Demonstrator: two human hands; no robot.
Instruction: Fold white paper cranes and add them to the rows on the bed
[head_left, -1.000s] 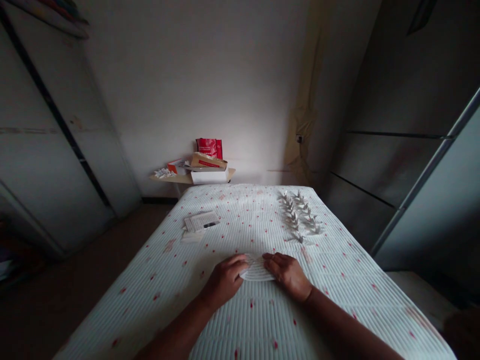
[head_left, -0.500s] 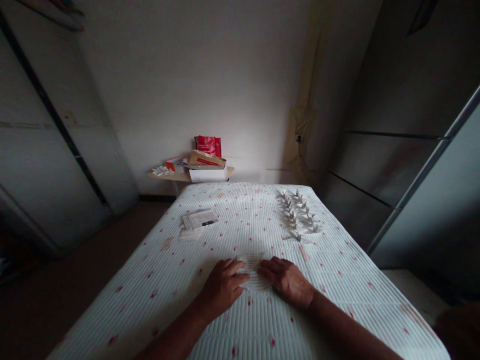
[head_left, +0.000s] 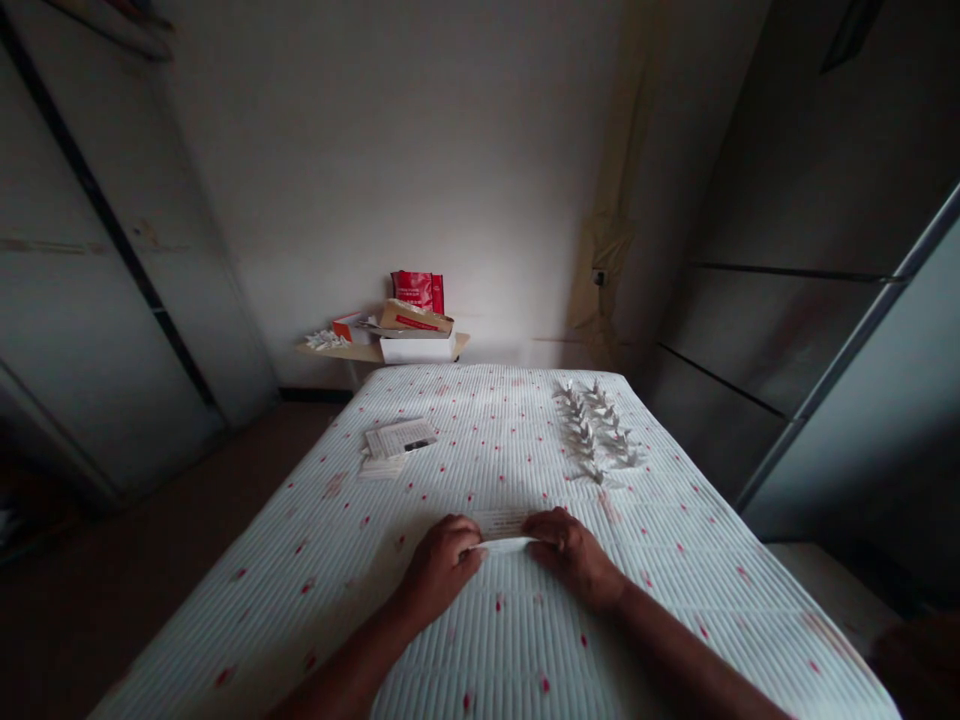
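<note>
A printed sheet of paper (head_left: 504, 524) lies between my hands on the quilted bedspread, its near edge bent up in a pale strip. My left hand (head_left: 444, 556) pinches the left end of that edge, thumb below and fingers on top. At the right end, my right hand (head_left: 571, 552) grips the same edge with curled fingers. Both hands partly cover the paper's sides. Beyond them to the right stand several folded paper cranes (head_left: 589, 428) in two rows. Farther off on the left is a small stack of printed paper sheets (head_left: 397, 440).
The bed's quilted cover (head_left: 480, 640) is white with red dots. Past its far left corner, a small table (head_left: 360, 352) bears a white box (head_left: 417, 348), a red bag (head_left: 417, 290) and a pile of white pieces (head_left: 327, 340). A grey cabinet (head_left: 720, 350) stands at right.
The paper lay flatter under my fingers before. Now its near edge is lifted and folded away from me, with both hands closed on it. The cranes and stack have not moved.
</note>
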